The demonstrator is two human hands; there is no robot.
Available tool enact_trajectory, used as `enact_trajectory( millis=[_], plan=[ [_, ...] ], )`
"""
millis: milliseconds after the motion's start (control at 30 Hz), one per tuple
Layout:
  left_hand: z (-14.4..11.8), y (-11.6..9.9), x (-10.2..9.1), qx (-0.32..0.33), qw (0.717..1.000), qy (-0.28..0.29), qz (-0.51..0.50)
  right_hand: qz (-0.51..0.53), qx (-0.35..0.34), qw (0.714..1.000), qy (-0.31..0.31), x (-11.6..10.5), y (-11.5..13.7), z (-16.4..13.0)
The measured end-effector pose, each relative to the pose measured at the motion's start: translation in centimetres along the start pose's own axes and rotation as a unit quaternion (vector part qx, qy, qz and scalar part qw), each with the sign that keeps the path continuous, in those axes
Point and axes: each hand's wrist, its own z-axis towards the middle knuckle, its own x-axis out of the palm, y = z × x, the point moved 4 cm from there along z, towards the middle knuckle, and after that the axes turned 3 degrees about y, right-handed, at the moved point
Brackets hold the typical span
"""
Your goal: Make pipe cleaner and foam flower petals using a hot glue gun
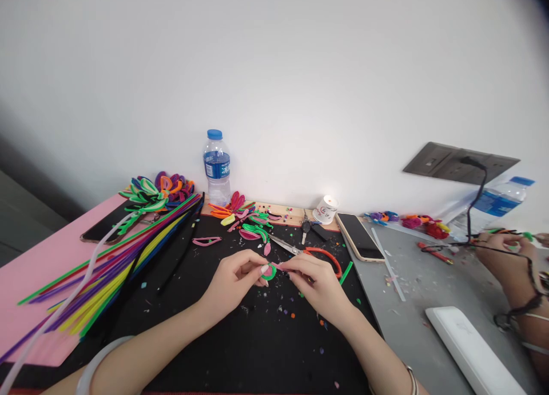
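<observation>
- Head view: the left hand (234, 278) and the right hand (315, 280) meet over the black mat (240, 338) near the middle of the surface (412, 303).
- The left hand pinches a small green loop (270, 272) between thumb and fingertips; the loop sits at the fingertips, just above the mat.
- The right hand is closed on a short pink piece (278, 266) that touches the green loop.
- Orange-handled scissors (313, 252) lie on the mat just beyond the right hand.
- A sheaf of long coloured pipe cleaners (115, 263) lies to the left, running across the mat and a pink sheet (38, 269).
- Bent petal shapes (246, 218) lie far of the hands, near a water bottle (217, 169) standing by the wall.
- A phone (359, 236) lies to the right of the scissors, with keys (307, 226) and a small paper cup (325, 210) near it.
- At the far right, another person's hand (501, 249) works with a green piece; whether it grips it I cannot tell.
</observation>
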Motion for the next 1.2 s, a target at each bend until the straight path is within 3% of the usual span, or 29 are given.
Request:
enact_trajectory(
  millis=[267, 600, 833, 1200],
  plan=[
    [0.3, -0.1, -0.1, -0.007, 1.0, -0.028, -0.009, -0.027, 0.048, 0.998, 0.012, 0.0, -0.4, 0.0],
    [0.3, -0.1, -0.1, -0.002, 0.999, -0.033, -0.006, 0.086, 0.111, 0.989, 0.043, 0.4, -0.8, -0.1],
    [0.2, -0.1, -0.1, -0.007, 0.999, -0.033, -0.012, 0.214, 0.2, 0.954, 0.065, 1.6, -1.9, -0.5],
    [0.3, -0.1, 0.0, -0.019, 0.999, -0.036, -0.025, 0.311, 0.226, 0.92, 0.072, 2.7, -1.8, -0.6]
  ],
)
